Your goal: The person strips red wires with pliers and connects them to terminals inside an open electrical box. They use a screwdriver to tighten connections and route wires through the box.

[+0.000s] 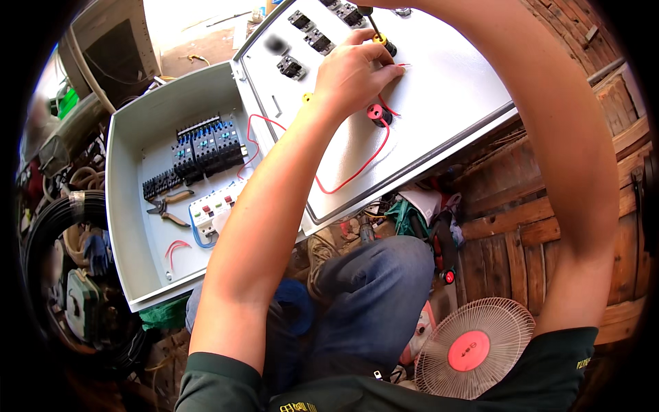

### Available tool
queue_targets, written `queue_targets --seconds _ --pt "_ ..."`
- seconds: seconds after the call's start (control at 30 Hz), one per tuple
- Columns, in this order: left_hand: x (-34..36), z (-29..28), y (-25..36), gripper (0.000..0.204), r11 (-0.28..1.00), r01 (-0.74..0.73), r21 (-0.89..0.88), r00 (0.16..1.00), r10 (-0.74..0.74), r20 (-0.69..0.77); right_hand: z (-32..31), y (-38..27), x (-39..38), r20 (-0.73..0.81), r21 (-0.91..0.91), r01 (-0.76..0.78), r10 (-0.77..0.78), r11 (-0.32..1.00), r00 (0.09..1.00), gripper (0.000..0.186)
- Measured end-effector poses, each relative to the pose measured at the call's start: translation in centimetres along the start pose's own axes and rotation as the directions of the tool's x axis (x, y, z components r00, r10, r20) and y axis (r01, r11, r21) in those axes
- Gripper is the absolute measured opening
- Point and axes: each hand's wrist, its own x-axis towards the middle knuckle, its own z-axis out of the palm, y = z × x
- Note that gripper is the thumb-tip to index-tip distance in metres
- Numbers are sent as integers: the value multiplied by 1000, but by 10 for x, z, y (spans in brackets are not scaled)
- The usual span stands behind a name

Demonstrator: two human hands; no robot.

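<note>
My left hand (353, 69) rests on the inner face of the open grey cabinet door (446, 89), fingers pinching a red wire (357, 168) beside a yellow-ringed button back (379, 40). A screwdriver (374, 26) points down onto that yellow fitting. Its dark handle runs up to my right hand (395, 4), which is mostly cut off by the top edge. A red button back (376, 113) sits just below my left hand, with the red wire looping from it. Black switch blocks (292, 66) are mounted further left on the door.
The grey cabinet box (130, 206) lies open at left with black contactors (206, 144), small breakers (161, 184), pliers (168, 209) and white relays (213, 202). A fan (473, 350) stands by my knee. Wooden pallets (549, 226) fill the right; a black cable coil (48, 220) lies far left.
</note>
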Motion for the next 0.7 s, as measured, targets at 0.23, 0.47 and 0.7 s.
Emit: queue_targets --seconds 0.23,0.47,0.7 --pt "-3 -5 -4 29 998 24 -58 999 -26 -35 -11 -2 12 166 -9 182 -178 983 970 18" --pt "2 -6 3 34 979 184 -90 983 -183 15 11 6 23 83 -19 75 -74 997 994 19" --pt "21 -61 41 33 908 402 -116 902 -371 223 -5 6 -3 65 84 24 -30 996 997 21"
